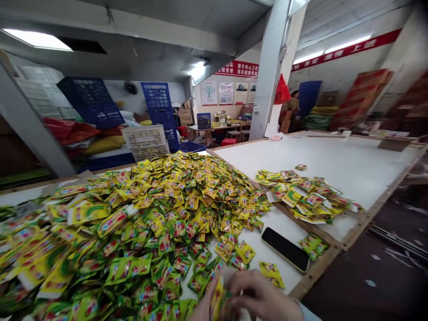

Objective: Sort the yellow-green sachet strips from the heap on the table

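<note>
At the bottom centre, my left hand (pixel 201 310) is closed around a small yellow carton (pixel 217 298), partly cut off by the lower edge. My right hand (pixel 259 292) is against the carton with its fingers curled together. Motion blur and the fingers hide what they pinch. Just beyond both hands lies a large heap of small green and yellow sachets (pixel 187 191). Flat yellow cartons (pixel 88 213) rest on the heap's left side. A few loose sachets (pixel 272 273) lie beside my right hand.
A black-screened phone (pixel 286 248) lies right of the heap. Wooden strips (pixel 310 229) edge and divide the white tabletop (pixel 334 160). A second pile of yellow cartons (pixel 307 196) sits across the divider. Blue crates (pixel 157 104) and a pillar (pixel 269 71) stand behind. A person (pixel 294 101) is far back.
</note>
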The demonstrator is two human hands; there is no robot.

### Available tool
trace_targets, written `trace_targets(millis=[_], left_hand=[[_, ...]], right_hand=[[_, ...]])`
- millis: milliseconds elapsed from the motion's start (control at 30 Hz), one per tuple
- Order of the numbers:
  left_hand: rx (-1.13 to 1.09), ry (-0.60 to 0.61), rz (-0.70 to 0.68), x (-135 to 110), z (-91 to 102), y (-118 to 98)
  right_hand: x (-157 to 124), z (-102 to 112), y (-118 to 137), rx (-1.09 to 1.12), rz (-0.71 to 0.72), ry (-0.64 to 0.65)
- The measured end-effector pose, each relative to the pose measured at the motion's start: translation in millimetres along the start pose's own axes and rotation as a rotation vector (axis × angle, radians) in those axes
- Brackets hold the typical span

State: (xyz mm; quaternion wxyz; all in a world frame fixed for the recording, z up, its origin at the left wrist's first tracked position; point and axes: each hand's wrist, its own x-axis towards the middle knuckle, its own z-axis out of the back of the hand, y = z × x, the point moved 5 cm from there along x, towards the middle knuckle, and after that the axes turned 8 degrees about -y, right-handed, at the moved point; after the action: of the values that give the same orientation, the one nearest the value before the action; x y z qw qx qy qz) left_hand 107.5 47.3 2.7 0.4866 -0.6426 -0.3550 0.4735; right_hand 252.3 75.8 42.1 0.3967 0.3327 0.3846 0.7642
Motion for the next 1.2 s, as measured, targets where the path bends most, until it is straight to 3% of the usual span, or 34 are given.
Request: trace_targets(millis=[67,167,200,267,333,400,467,533,600,700,833,900,1033,1133,1200], left_hand=[[0.068,-0.005,-0.085,7,10.8,2],[0.319,-0.14,-0.205,13,36.6,3],[0.419,-0.219,-0.231,15,45.2,2],[0.607,-0.372,-0.255,22,57.3,1],[0.771,-0.484,-0.262,30,61.5,1],[0.844,-0.547,-0.261,40,62.3,4],[0.833,-0.563,-0.275,45,65.2,7],[0.791,-0.561,-0.278,46,74.1,8],[0.743,-0.571,-0.251,41,88.2,6],[0.653,-0.58,-0.217,29,103.8,0],[0.57,-0.501,-0.218,15,92.5,-10],[0.48,-0.472,-0.204,9,80.7,-14],[0.321,-0.373,-0.178,-1,61.9,-8],[0.316,-0.533,-0.09,-7,65.9,13],[0.356,-0.584,-0.093,-8,64.2,23]], right_hand=[[3,51,-8,-0.139,-0.037,-0.239],[10,143,-13,-0.647,-0.031,-0.717],[13,162,-16,-0.807,-0.065,-0.81],[27,170,-27,-0.95,-0.14,-0.793],[44,138,-40,-0.91,-0.176,-0.617],[57,85,-51,-0.84,-0.169,-0.47],[66,36,-61,-0.776,-0.171,-0.376],[70,4,-67,-0.696,-0.171,-0.309],[70,-7,-66,-0.595,-0.16,-0.262],[67,-7,-51,-0.394,-0.131,-0.158],[62,-23,-24,-0.105,-0.112,0.111],[62,-34,-15,-0.016,-0.116,0.18],[63,-50,-13,0.082,-0.15,0.185],[59,-51,-15,0.175,-0.152,0.021],[53,-58,-18,0.335,-0.171,-0.014]])
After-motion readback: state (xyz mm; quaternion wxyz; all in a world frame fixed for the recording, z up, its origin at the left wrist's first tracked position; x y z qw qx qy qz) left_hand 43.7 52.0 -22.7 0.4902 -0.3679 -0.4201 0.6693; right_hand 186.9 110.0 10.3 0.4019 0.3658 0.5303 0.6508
